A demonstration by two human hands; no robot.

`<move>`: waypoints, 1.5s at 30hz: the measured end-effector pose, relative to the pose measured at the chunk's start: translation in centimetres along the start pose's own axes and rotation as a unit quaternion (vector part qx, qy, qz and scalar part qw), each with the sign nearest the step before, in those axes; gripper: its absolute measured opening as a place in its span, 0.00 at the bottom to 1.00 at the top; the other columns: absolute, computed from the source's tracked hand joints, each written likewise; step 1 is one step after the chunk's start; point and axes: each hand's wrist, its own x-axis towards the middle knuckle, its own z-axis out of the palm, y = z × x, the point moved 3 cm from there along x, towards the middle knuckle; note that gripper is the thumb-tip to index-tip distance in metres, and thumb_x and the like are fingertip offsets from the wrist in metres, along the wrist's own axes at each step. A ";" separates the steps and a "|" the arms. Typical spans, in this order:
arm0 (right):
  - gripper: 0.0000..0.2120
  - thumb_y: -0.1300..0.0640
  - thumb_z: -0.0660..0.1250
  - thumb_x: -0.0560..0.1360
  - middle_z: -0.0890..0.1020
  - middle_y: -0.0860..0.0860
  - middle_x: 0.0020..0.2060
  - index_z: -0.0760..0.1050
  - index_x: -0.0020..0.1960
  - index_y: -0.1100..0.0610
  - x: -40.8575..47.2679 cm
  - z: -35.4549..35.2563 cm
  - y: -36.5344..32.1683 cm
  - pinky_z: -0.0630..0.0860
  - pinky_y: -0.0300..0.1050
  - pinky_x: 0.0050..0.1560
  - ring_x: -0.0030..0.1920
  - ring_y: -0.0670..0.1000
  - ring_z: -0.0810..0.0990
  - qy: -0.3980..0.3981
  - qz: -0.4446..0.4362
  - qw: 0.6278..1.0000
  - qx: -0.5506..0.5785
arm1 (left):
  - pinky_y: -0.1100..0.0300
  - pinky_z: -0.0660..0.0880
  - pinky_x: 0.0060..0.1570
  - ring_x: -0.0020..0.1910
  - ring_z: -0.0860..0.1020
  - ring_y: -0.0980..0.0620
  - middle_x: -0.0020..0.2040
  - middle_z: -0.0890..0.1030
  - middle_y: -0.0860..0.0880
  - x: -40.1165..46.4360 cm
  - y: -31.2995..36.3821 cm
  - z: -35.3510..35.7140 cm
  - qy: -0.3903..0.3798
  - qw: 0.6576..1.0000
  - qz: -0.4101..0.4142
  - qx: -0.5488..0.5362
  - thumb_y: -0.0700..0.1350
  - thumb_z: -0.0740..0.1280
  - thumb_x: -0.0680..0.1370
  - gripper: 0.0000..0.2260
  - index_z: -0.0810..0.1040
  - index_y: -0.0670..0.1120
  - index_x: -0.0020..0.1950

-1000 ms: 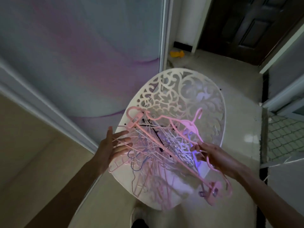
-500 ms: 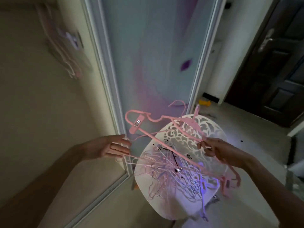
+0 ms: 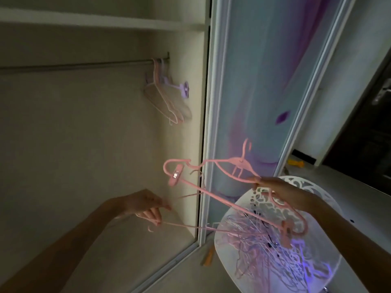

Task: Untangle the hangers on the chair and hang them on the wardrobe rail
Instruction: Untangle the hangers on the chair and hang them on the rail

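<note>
Right hand (image 3: 281, 192) grips a pink clip hanger (image 3: 211, 178); left hand (image 3: 146, 205) pinches a thin pink hanger (image 3: 190, 226).

The clip hanger (image 3: 213, 193) is solid pink, its two clips the same pink, one with a small silvery metal piece. The thin hanger (image 3: 186, 226) is a paler pink. The chair (image 3: 306, 182) is white, its back pierced with a scrolling floral cut-out pattern. The tangle of hangers (image 3: 275, 256) on its seat mixes pale pink, white and lilac wire, with a few black strands. On the dull grey wardrobe rail (image 3: 74, 65) hang pale pink hangers (image 3: 167, 98) and a lilac one (image 3: 182, 88). The sliding door (image 3: 264, 81) is pale blue-grey with a purple streak and a white frame. The wardrobe interior (image 3: 84, 134) is beige.
</note>
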 end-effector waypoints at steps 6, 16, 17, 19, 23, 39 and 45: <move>0.12 0.64 0.55 0.80 0.77 0.53 0.35 0.74 0.42 0.62 3.2 8.7 -6.0 0.73 0.29 0.27 0.24 0.39 0.77 0.037 -0.042 0.998 0.021 | 0.68 0.73 0.27 0.22 0.79 0.57 0.24 0.81 0.51 -3.0 -7.3 -8.2 0.149 0.983 -0.062 -0.083 0.39 0.56 0.82 0.11 0.76 0.36 0.50; 0.09 0.62 0.63 0.77 0.73 0.45 0.22 0.78 0.44 0.50 8.6 18.0 -14.8 0.63 0.33 0.25 0.22 0.41 0.68 0.000 -0.149 0.969 -0.199 | 0.65 0.60 0.32 0.17 0.75 0.59 0.27 0.80 0.52 -5.8 -9.3 -18.0 0.319 0.915 -0.066 -0.239 0.40 0.53 0.83 0.16 0.68 0.44 0.36; 0.07 0.59 0.64 0.77 0.72 0.45 0.22 0.79 0.43 0.50 9.3 18.5 -15.4 0.61 0.33 0.25 0.22 0.41 0.66 -0.008 -0.155 0.969 -0.193 | 0.66 0.61 0.29 0.16 0.75 0.58 0.26 0.80 0.51 -5.9 -9.2 -18.8 0.311 0.909 -0.065 -0.270 0.40 0.51 0.83 0.15 0.67 0.44 0.37; 0.07 0.54 0.65 0.77 0.69 0.44 0.21 0.80 0.42 0.50 10.5 19.2 -16.6 0.59 0.35 0.24 0.22 0.43 0.64 -0.030 -0.162 0.970 -0.176 | 0.68 0.63 0.22 0.18 0.78 0.51 0.29 0.82 0.43 -6.2 -8.7 -19.9 0.280 0.890 -0.065 -0.355 0.41 0.47 0.83 0.14 0.67 0.43 0.41; 0.08 0.57 0.62 0.79 0.75 0.44 0.22 0.79 0.44 0.53 13.9 20.7 -18.8 0.66 0.31 0.29 0.23 0.40 0.71 -0.114 -0.184 0.949 -0.231 | 0.73 0.61 0.16 0.43 0.84 0.46 0.54 0.77 0.38 -5.2 -7.4 -22.2 0.267 0.904 -0.089 -0.322 0.39 0.45 0.83 0.17 0.66 0.37 0.39; 0.12 0.51 0.62 0.78 0.68 0.44 0.28 0.81 0.54 0.53 28.3 27.2 -21.8 0.62 0.33 0.33 0.29 0.42 0.65 -0.354 -0.126 0.871 -0.316 | 0.68 0.76 0.29 0.30 0.78 0.56 0.35 0.79 0.48 1.2 -2.9 -27.2 0.090 0.938 -0.077 -0.326 0.62 0.63 0.73 0.20 0.72 0.44 0.39; 0.12 0.47 0.64 0.77 0.73 0.40 0.24 0.81 0.55 0.51 31.0 29.8 -22.0 0.65 0.26 0.32 0.26 0.37 0.69 -0.332 -0.103 0.847 -0.402 | 0.66 0.78 0.39 0.33 0.80 0.57 0.33 0.83 0.51 2.8 -5.3 -28.7 0.048 0.977 -0.129 -0.163 0.43 0.63 0.79 0.09 0.78 0.42 0.41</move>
